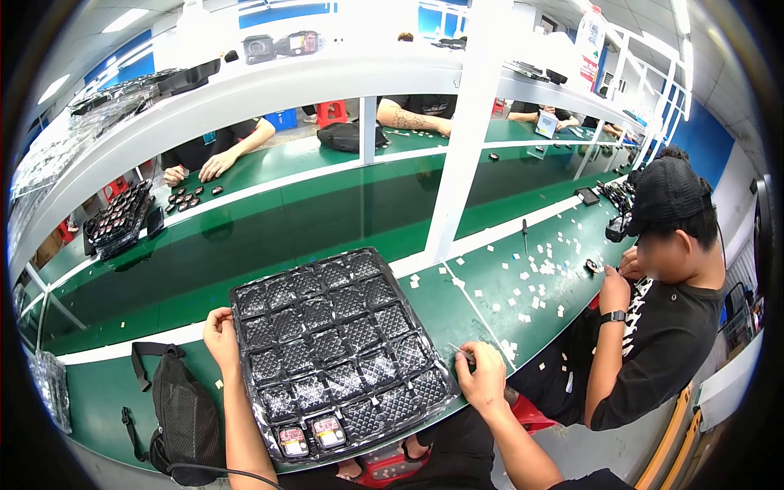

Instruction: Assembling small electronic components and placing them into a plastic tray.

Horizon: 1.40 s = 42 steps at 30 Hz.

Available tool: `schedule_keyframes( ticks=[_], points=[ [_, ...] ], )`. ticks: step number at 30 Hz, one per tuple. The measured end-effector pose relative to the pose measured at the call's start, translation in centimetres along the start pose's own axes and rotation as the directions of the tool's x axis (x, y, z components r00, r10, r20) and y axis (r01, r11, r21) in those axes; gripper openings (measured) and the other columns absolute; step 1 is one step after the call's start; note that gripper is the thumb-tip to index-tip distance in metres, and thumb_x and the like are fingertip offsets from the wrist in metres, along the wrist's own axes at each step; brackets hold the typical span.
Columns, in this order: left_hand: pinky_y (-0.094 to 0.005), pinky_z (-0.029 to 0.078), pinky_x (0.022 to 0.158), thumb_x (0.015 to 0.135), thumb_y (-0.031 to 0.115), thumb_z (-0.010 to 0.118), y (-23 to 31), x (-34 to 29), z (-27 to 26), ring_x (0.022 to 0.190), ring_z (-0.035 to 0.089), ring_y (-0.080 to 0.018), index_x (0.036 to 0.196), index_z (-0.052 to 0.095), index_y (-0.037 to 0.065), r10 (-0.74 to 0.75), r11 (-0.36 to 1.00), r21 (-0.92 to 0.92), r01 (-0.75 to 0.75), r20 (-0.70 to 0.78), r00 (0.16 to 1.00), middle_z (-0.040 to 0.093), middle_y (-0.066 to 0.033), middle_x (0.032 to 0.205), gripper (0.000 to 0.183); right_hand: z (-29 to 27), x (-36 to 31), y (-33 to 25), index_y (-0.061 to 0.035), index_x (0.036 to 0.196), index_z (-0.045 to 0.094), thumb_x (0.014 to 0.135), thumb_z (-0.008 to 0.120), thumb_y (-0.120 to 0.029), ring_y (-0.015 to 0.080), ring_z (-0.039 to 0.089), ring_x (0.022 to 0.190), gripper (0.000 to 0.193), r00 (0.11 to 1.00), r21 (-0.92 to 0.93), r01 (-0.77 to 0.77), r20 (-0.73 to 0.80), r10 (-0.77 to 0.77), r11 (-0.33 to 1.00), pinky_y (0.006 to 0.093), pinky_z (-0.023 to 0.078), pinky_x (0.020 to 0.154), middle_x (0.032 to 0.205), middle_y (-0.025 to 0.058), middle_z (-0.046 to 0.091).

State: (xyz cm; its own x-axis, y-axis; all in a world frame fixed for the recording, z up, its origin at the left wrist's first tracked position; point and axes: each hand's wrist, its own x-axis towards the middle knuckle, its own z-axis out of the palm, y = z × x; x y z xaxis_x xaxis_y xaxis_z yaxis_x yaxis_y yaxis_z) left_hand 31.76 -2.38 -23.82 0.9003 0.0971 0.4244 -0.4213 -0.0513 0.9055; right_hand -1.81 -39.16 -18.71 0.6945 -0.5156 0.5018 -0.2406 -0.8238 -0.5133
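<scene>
A black plastic tray [328, 336] with a grid of textured pockets lies in front of me, its near edge close to the bench edge. Two small devices sit in its nearest row at the left: one device [292, 442] in the corner pocket and another device [328, 433] beside it, both with red and white faces. My left hand [220, 336] grips the tray's left edge, fingers closed against it. Beside the tray's right edge, my right hand [483, 374] is closed on a slim pointed tool [462, 352]; the fingers hide most of it.
A black bag [186, 404] lies left of the tray. White paper bits [535, 282] and a screwdriver [525, 231] are scattered on the green bench to the right. A white post [464, 155] rises behind the tray. A co-worker [653, 327] sits at my right; others work across the bench.
</scene>
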Motion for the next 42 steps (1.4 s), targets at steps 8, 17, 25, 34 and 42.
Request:
schedule_keyframes(
  ticks=[8, 17, 25, 34, 42],
  points=[
    [-0.0202, 0.046, 0.074, 0.093, -0.010, 0.049, 0.0, 0.0, -0.1, 0.080, 0.057, -0.0058, 0.100, 0.067, -0.003, -0.004, 0.999, -0.039, 0.004, -0.001, 1.000, 0.065, -0.0004, 0.090, 0.021, 0.0, 0.0, -0.3, -0.0056, 0.095, 0.066, 0.085, 0.072, -0.010, 0.0318, 0.064, 0.080, 0.013, 1.000, 0.019, -0.017, 0.018, 0.017, 1.000, 0.0427, 0.049, 0.075, 0.086, 0.0106, 0.067],
    [-0.0214, 0.048, 0.075, 0.091, -0.009, 0.050, 0.7, -0.1, 0.1, 0.080, 0.058, -0.0068, 0.098, 0.067, -0.003, 0.011, 1.000, 0.028, -0.011, -0.018, 1.000, 0.066, -0.0011, 0.089, 0.020, 0.0, 0.0, -0.1, -0.0059, 0.095, 0.066, 0.086, 0.072, -0.010, 0.0331, 0.063, 0.079, 0.012, 1.000, 0.028, -0.017, 0.000, 0.017, 0.999, 0.0436, 0.048, 0.074, 0.084, 0.0114, 0.066],
    [-0.0215, 0.048, 0.074, 0.091, -0.009, 0.050, 0.1, -0.1, 0.1, 0.080, 0.059, -0.0068, 0.099, 0.067, -0.003, -0.010, 1.000, -0.011, 0.010, -0.014, 1.000, 0.066, -0.0013, 0.089, 0.019, 0.0, 0.2, -0.5, -0.0058, 0.093, 0.065, 0.086, 0.072, -0.010, 0.0330, 0.062, 0.077, 0.010, 1.000, 0.015, 0.009, -0.024, -0.008, 1.000, 0.0439, 0.048, 0.072, 0.082, 0.0114, 0.064],
    [-0.0239, 0.050, 0.076, 0.089, -0.010, 0.049, 0.8, 0.0, -0.2, 0.081, 0.062, -0.0099, 0.100, 0.068, -0.003, 0.025, 0.993, 0.114, -0.021, -0.033, 0.999, 0.068, -0.0035, 0.090, 0.023, 0.0, 0.1, -0.2, -0.0055, 0.093, 0.065, 0.084, 0.073, -0.009, 0.0321, 0.062, 0.080, 0.012, 0.999, 0.014, 0.029, -0.021, -0.029, 0.999, 0.0427, 0.048, 0.074, 0.084, 0.0112, 0.065],
    [-0.0306, 0.052, 0.087, 0.092, -0.009, 0.048, 4.1, -0.7, -1.7, 0.095, 0.067, -0.0188, 0.105, 0.067, -0.003, 0.150, 0.950, 0.302, -0.075, -0.236, 0.960, 0.070, -0.0092, 0.099, 0.024, -0.2, -0.2, 0.1, -0.0058, 0.094, 0.065, 0.080, 0.076, -0.005, 0.0307, 0.063, 0.079, 0.018, 0.999, 0.033, 0.032, -0.037, -0.031, 0.999, 0.0412, 0.049, 0.074, 0.085, 0.0102, 0.066]
  ],
)
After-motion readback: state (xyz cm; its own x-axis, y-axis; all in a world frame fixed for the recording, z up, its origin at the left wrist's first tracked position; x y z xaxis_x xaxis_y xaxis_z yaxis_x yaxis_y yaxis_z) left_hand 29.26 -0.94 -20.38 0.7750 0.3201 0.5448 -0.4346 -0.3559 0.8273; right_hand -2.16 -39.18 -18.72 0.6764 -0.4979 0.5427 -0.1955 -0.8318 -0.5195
